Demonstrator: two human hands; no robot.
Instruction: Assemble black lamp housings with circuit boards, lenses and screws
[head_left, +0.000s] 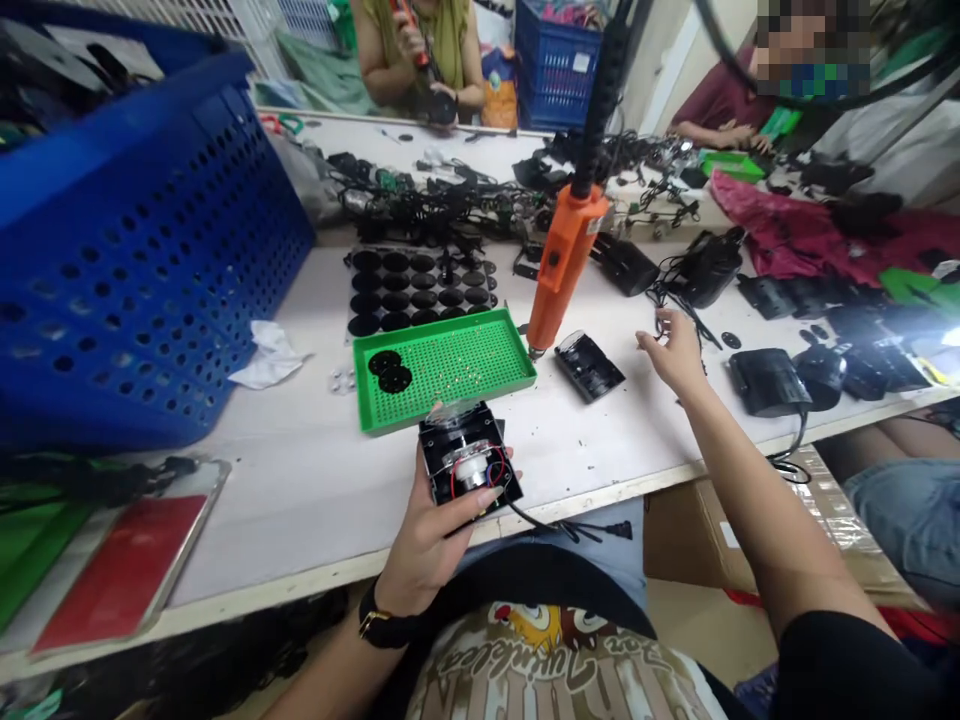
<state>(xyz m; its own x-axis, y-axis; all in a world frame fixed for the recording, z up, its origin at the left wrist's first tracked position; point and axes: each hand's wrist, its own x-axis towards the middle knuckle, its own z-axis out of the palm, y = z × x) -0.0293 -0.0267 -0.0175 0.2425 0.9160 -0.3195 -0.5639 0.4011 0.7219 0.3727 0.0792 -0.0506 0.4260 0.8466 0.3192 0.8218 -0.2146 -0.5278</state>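
Note:
My left hand (442, 520) grips an open black device housing (439, 440) above the table's front edge. Inside the housing show a white motor part, red and blue wires and a clear rim. A black cable with a plug (619, 530) trails from it to the right. My right hand (675, 350) is over the table at the right, thumb apart from the fingers, close to a thin black cable (701, 325). Between the hands lies a separate black housing half (590, 367). An orange electric screwdriver (564, 260) hangs upright beside the green tray (442, 412).
Two black discs (395, 379) and small screws lie in the tray. Behind it are rows of black ovals (397, 280). A large blue basket (150, 230) stands left; black devices (769, 382) line the right. Two people work across the table, near heaped cables (420, 205).

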